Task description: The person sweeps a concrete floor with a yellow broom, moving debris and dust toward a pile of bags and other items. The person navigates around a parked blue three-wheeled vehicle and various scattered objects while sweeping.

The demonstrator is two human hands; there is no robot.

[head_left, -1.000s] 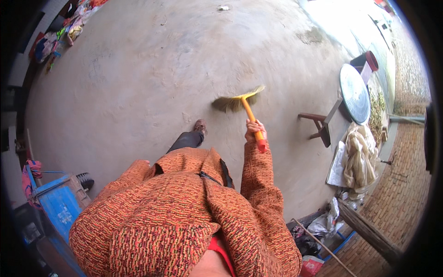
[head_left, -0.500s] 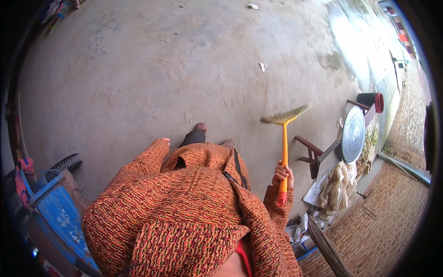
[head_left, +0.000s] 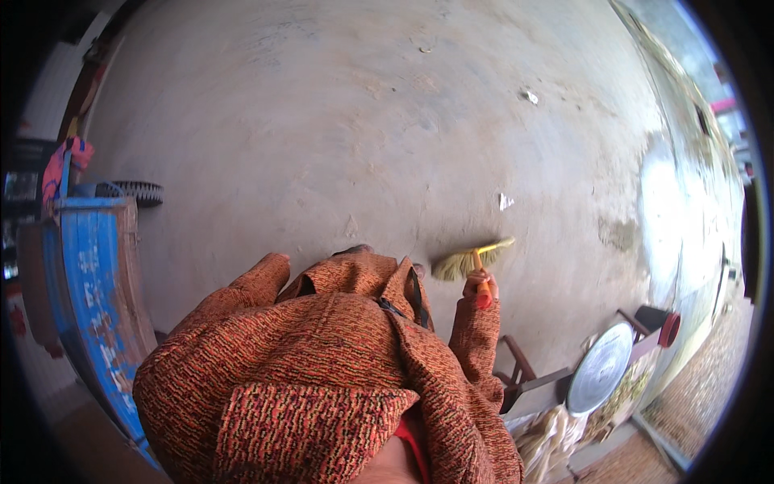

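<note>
A short broom is in my right hand point(head_left: 477, 282), with my fingers wrapped round its orange handle point(head_left: 484, 297). The handle appears foreshortened, its red end toward me. Beyond the hand, the broom's yellow-green bristle head point(head_left: 459, 264) is low over the floor to the right of my feet; I cannot tell whether it touches. My left arm reaches forward in an orange and black knitted sleeve point(head_left: 260, 278). Barely any of my left hand shows past the cuff, and its fingers are hidden.
Two white scraps lie on the concrete floor, the nearer scrap point(head_left: 505, 201) just past the broom. To the right stand a brown wooden bench point(head_left: 538, 390), a round silvery tray point(head_left: 601, 369) and a dark red bucket point(head_left: 668, 329). A worn blue bench point(head_left: 90, 282) is at left.
My right hand has moved forward with the broom, whose head has swung lower and nearer my feet. The view has turned, so the blue bench shows more and the tray sits lower.
</note>
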